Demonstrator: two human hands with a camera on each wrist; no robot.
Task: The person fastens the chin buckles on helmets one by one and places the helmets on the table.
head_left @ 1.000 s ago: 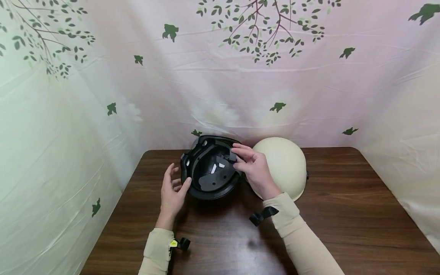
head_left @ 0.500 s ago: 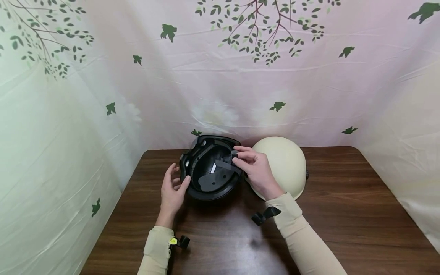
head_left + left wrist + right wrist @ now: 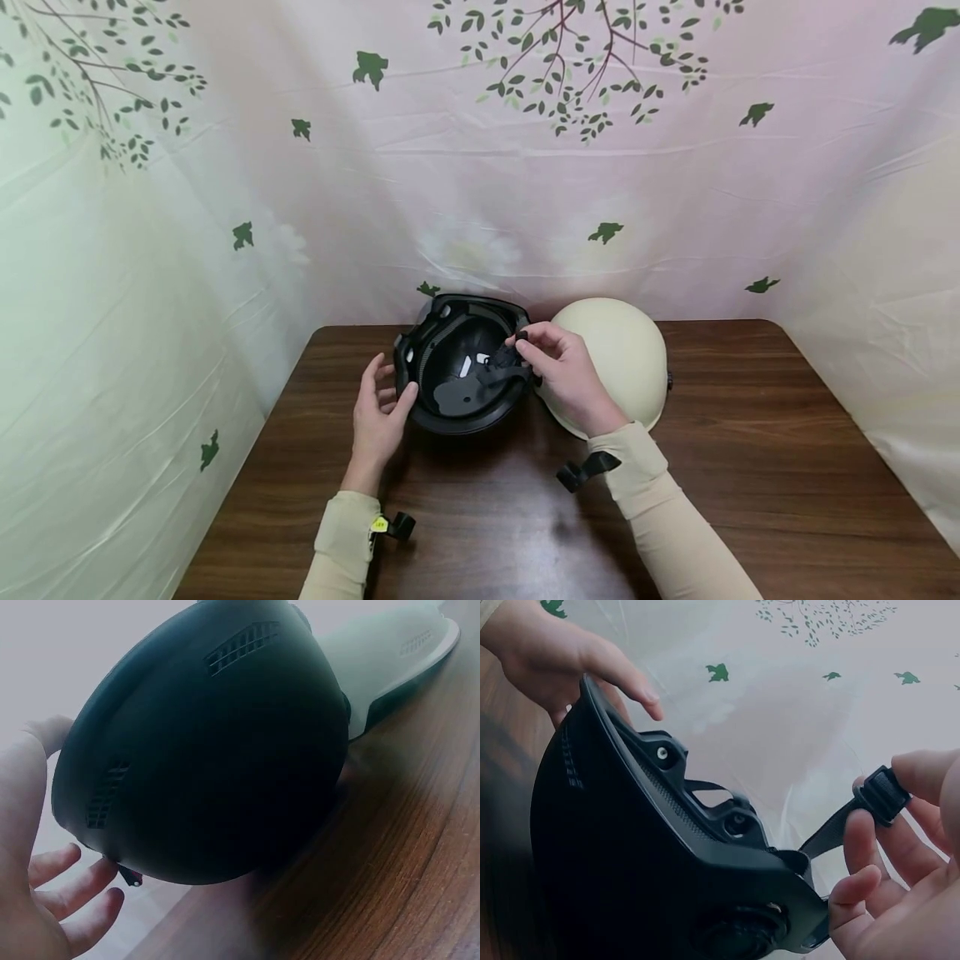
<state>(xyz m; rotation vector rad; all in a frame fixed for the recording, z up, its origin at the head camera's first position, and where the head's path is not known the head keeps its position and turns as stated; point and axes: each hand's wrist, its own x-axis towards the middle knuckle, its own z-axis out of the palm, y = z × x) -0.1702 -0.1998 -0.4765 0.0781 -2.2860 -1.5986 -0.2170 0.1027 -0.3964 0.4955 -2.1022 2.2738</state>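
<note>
A black helmet lies with its hollow side up, its lining and straps showing in the head view. My left hand holds its left rim, thumb at the near edge and fingers on the outer side. In the left wrist view, the dark vented shell fills the middle beside the left hand. At the right rim, my right hand pinches a strap end. The right wrist view shows a black buckle on a strap between thumb and fingers of the right hand.
A cream helmet sits dome up just right of the black one, partly behind the right hand. Both are near the back edge of the brown wooden table. A patterned cloth hangs behind and at both sides.
My right hand has drawn back slightly to the right with the strap end, and the strap inside the helmet has shifted. My left hand has stayed nearly still at the rim.
</note>
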